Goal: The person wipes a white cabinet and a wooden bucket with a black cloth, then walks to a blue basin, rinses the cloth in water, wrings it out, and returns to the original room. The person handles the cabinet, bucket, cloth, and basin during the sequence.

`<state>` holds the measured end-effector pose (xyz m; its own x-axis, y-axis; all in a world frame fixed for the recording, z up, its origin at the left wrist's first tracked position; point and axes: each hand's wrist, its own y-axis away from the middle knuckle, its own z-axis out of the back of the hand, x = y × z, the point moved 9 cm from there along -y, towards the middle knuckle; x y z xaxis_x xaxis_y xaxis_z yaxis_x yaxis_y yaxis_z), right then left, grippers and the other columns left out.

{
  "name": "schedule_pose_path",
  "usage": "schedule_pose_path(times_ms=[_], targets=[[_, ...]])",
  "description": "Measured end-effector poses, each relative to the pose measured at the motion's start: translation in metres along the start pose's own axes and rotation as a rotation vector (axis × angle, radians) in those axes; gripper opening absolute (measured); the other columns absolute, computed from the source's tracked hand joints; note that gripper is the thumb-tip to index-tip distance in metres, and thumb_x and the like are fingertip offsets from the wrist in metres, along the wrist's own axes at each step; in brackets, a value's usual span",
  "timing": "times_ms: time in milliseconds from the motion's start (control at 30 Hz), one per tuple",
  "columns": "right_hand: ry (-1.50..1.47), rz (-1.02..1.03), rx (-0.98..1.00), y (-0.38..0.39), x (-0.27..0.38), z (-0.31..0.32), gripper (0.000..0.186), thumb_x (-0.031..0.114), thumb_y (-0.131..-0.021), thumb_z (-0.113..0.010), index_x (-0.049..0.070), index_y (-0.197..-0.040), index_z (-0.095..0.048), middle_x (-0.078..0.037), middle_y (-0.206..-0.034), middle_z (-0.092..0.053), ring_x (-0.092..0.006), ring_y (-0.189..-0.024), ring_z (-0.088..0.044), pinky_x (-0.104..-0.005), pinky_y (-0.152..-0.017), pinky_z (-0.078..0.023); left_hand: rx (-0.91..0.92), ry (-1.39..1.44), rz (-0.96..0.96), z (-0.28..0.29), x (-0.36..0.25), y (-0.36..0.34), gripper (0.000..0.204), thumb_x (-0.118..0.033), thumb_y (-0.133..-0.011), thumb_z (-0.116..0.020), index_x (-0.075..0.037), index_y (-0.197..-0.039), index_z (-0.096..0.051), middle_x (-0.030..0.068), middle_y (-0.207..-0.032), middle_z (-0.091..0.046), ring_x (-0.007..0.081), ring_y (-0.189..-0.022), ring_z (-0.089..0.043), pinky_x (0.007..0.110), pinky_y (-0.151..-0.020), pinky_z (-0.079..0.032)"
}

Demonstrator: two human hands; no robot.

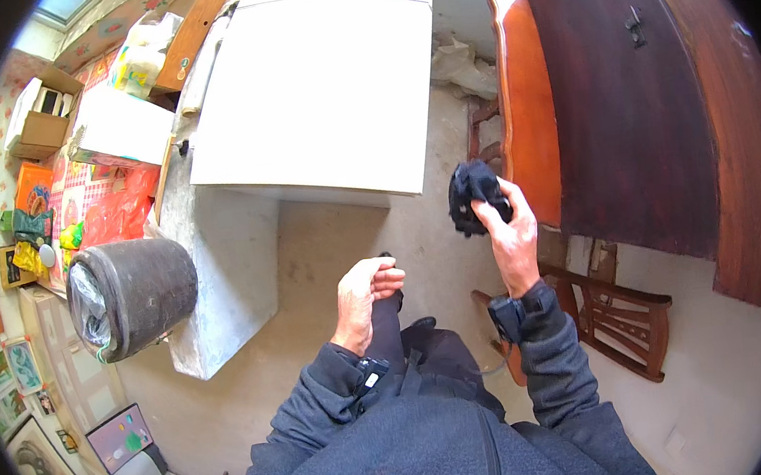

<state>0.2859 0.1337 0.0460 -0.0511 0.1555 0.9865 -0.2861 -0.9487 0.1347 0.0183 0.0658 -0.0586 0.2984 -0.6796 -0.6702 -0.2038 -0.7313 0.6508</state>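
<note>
Right of the white cabinet (321, 97), just beyond its near corner, the right hand (510, 230) grips a crumpled black cloth (477, 196) between thumb and fingers. The bunching hides the cloth's shape, and pale specks on it are too small to identify. In front of the cabinet, the left hand (370, 295) hangs loosely curled over the person's leg; the folded fingers conceal the palm, so I cannot tell whether it is clenched on anything small.

The cabinet's far end runs off the top edge. Left of it, a black bucket (152, 287) has a clear plastic bag (89, 307) in its mouth; what lies inside is unclear. Farther left of the cabinet, red bags (126, 207) cover part of a checked cloth. To the cabinet's right, a dark wooden panel (625, 113) is cut off at the top, and the chair (629, 296) below shows only partly. Shadow swallows the rim.
</note>
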Motion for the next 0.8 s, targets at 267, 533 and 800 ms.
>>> schedule_pose_path(times_ms=[267,533,800], targets=[[0.858,0.543,0.112,-0.123,-0.037,-0.111,0.046,0.027,-0.097,-0.078,0.010,-0.139,-0.070,-0.019,-0.142,-0.069,-0.0389,-0.125,-0.067,-0.0493,-0.108,-0.051,-0.092,-0.031,0.097,0.043,0.040,-0.028,0.037,-0.035,-0.106,-0.060,-0.003,-0.118,-0.073,0.0132,-0.106,-0.078,0.0200,-0.092,-0.075,0.034,-0.087,-0.057],[1.084,0.778,0.179,-0.150,-0.070,-0.135,0.055,0.023,-0.098,-0.074,0.018,-0.152,-0.063,-0.016,-0.158,-0.056,-0.0336,-0.145,-0.055,-0.0483,-0.121,-0.040,-0.185,0.014,0.177,0.061,0.084,-0.026,0.035,-0.032,-0.107,-0.059,-0.003,-0.120,-0.073,0.0122,-0.105,-0.079,0.0189,-0.093,-0.074,0.033,-0.085,-0.056],[0.937,0.858,0.058,-0.146,-0.056,-0.115,0.062,0.031,-0.090,-0.082,0.022,-0.150,-0.065,-0.018,-0.162,-0.052,-0.0340,-0.134,-0.060,-0.0485,-0.112,-0.041,-0.263,-0.029,0.227,0.062,0.131,-0.044,0.034,-0.029,-0.109,-0.057,-0.001,-0.122,-0.071,0.0131,-0.107,-0.078,0.0192,-0.094,-0.075,0.031,-0.085,-0.057]])
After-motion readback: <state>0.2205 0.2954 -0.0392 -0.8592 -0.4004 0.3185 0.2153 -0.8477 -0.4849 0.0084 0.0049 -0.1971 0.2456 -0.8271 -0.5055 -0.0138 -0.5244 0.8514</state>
